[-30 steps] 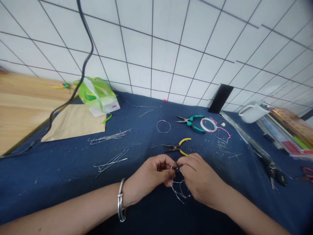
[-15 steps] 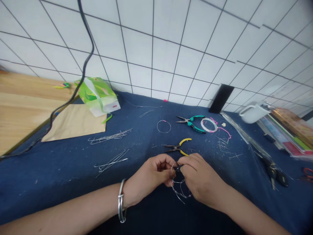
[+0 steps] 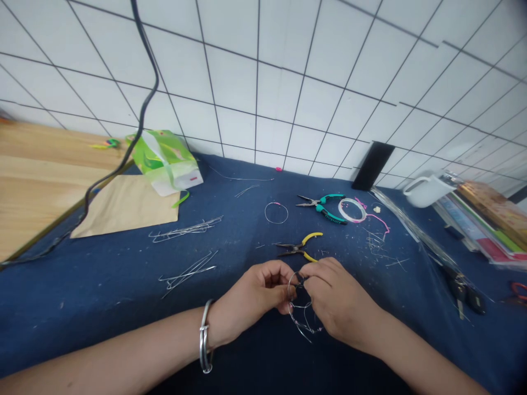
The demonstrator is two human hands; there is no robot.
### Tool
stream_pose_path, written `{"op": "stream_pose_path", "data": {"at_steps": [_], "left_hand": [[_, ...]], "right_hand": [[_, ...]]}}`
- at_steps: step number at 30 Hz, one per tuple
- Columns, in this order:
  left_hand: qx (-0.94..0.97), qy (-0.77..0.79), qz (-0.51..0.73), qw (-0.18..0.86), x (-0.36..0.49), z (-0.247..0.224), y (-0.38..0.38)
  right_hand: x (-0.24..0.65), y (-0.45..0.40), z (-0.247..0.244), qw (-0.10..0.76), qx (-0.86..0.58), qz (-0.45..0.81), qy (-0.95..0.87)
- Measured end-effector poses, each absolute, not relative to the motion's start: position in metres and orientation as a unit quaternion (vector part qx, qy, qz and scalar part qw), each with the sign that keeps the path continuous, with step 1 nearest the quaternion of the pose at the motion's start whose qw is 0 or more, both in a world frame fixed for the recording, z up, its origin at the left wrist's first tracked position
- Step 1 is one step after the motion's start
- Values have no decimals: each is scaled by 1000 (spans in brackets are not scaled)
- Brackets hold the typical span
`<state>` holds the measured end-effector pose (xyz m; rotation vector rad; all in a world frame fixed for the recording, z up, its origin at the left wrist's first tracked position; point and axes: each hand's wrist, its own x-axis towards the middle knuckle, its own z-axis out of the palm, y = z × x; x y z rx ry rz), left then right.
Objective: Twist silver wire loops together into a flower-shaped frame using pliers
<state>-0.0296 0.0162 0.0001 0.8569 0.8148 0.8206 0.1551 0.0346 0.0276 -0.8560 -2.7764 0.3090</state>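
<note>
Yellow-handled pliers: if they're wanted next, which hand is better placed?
Probably the right hand: it is close beside the yellow handles, while the left hand is nearer the dark tips. Both are busy at the wirework.

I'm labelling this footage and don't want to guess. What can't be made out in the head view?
All in the head view:
What the right hand encloses beside the wire piece: hidden by the hand itself.
Lower handle end of the yellow-handled pliers: apparently covered by the right hand.
Red handle: cut off by the right edge.
Specks inside the white ring: too small to identify.
</note>
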Motion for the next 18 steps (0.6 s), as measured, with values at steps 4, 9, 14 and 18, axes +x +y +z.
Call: {"op": "stream_pose_path", "data": {"at_steps": [4, 9, 14, 18], "left_hand": [[394, 370, 373, 754, -30, -2, 17], [396, 374, 371, 752, -30, -1, 17], [401, 379, 373, 746, -29, 2, 16], [399, 383, 371, 746, -29, 4, 17]], "right_hand": [[156, 34, 28, 111, -290, 110, -944], [156, 34, 28, 106, -294, 113, -943], [155, 35, 27, 105, -294, 117, -943], [155, 35, 27, 110, -294, 114, -943]]}}
